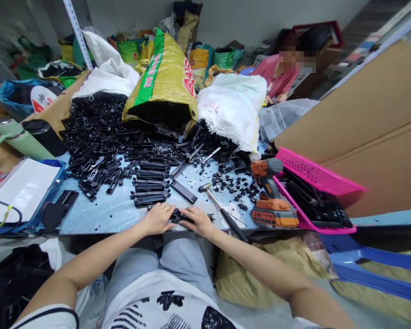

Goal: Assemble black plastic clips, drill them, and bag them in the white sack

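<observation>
At the table's front edge my left hand (158, 218) and my right hand (197, 220) are closed on a long black plastic part (178, 216), one hand towards each end. My fingers cover much of it, so its details are hidden. Just beyond my left hand lies a row of similar long black parts (151, 186), side by side. A single flat black strip (184, 191) with a toothed end rests beyond my hands. A hammer (222, 209) lies to the right of my right hand, its handle pointing towards me.
An orange and black cordless drill (272, 196) stands beside a pink basket (320, 169) of black parts. A heap of small black pieces (96, 137) spreads before a yellow sack (167, 68) and white sacks. Bottles (44, 135) stand left. Another person (277, 75) sits behind.
</observation>
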The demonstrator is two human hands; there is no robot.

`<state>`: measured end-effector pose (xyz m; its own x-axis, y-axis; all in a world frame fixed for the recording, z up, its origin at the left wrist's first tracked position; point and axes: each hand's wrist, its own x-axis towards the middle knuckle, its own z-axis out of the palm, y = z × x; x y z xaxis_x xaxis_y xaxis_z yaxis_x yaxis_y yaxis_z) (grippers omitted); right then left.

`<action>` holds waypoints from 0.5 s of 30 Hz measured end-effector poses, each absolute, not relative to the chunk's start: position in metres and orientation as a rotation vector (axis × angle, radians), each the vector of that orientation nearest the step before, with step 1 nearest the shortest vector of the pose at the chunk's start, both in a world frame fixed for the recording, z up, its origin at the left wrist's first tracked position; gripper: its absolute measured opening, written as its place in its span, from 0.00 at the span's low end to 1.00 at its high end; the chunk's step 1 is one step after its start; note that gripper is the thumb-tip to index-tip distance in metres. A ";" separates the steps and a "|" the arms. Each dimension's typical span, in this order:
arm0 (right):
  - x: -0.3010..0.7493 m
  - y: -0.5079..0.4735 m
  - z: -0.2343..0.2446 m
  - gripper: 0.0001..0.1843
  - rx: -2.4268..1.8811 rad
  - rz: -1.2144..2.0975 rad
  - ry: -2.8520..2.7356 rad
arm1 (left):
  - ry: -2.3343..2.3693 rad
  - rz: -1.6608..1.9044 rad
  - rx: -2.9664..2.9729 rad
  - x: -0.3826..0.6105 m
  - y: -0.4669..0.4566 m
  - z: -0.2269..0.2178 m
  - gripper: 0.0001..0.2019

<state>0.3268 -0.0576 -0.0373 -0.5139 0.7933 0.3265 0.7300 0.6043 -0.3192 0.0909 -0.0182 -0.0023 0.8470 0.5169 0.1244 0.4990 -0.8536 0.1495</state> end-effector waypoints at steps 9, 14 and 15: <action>0.340 -0.037 -0.031 0.23 -1.018 0.150 -2.600 | 1.171 0.292 2.684 0.108 -0.031 -0.001 0.19; 0.344 -0.038 -0.024 0.32 -1.319 -0.088 -2.606 | 1.241 0.289 2.711 0.114 -0.046 -0.006 0.21; 0.346 -0.038 -0.024 0.33 -1.352 -0.121 -2.608 | 1.245 0.272 2.755 0.113 -0.049 -0.007 0.22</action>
